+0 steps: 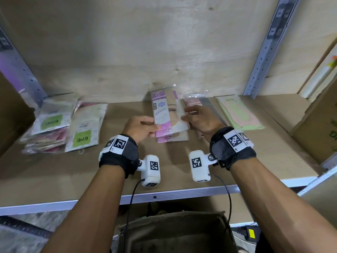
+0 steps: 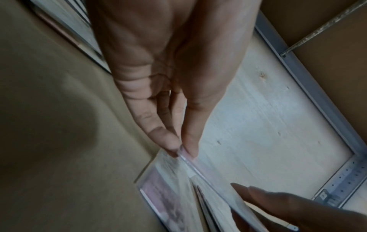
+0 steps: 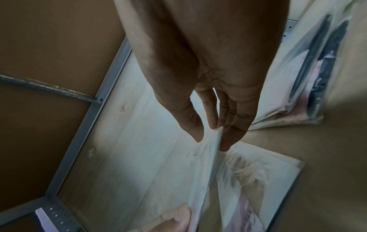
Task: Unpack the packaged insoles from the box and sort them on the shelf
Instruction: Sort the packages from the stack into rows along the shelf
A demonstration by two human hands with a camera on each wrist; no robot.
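A pink-and-white insole package (image 1: 168,114) is held flat just above the shelf board (image 1: 182,170), at its middle. My left hand (image 1: 154,127) pinches its left edge, thumb on top. My right hand (image 1: 184,116) pinches the right edge. In the left wrist view the thumb and finger of the left hand (image 2: 183,151) close on the package (image 2: 174,171) corner. In the right wrist view the right hand (image 3: 215,138) grips the thin package edge (image 3: 215,157). A similar pink package (image 1: 171,138) lies on the shelf right under it. The open cardboard box (image 1: 175,232) stands below the shelf's front edge.
Two piles of green-labelled packages (image 1: 52,123) (image 1: 83,132) lie at the left of the shelf. A pink-and-dark package pile (image 1: 200,102) and a pale green one (image 1: 238,114) lie at the right. Cardboard boxes (image 1: 317,128) flank the shelf; a metal upright (image 1: 264,52) rises at the back right.
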